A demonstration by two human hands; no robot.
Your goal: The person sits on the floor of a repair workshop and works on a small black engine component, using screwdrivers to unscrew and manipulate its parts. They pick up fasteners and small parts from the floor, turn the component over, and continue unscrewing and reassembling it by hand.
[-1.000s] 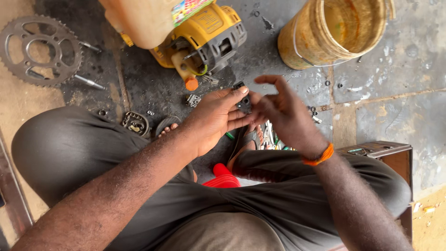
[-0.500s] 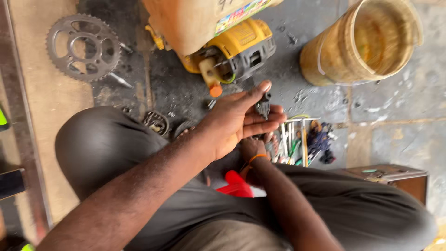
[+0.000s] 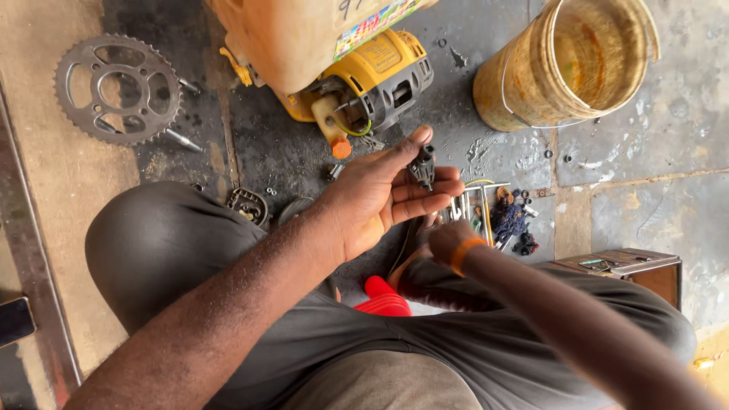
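My left hand (image 3: 383,193) is raised palm up above my lap, and a small black metal part (image 3: 422,165) stands on its fingertips. My right hand (image 3: 444,237) is lower, mostly hidden under the left one; it reaches down toward a small tray of tools and loose parts (image 3: 493,212) on the floor, and an orange band sits on its wrist. What its fingers hold cannot be seen. Just beyond my hands lies a yellow small engine (image 3: 376,76) with a pale fuel tank.
A toothed steel sprocket (image 3: 118,87) lies at the far left with bolts beside it. A dirty yellow bucket (image 3: 569,64) stands at the upper right. A brown wooden box (image 3: 634,269) is by my right knee. A red object (image 3: 383,298) sits between my legs.
My right hand has left the black part and dropped below my left hand toward the tray. The left hand now holds the part alone. The view has shifted left.
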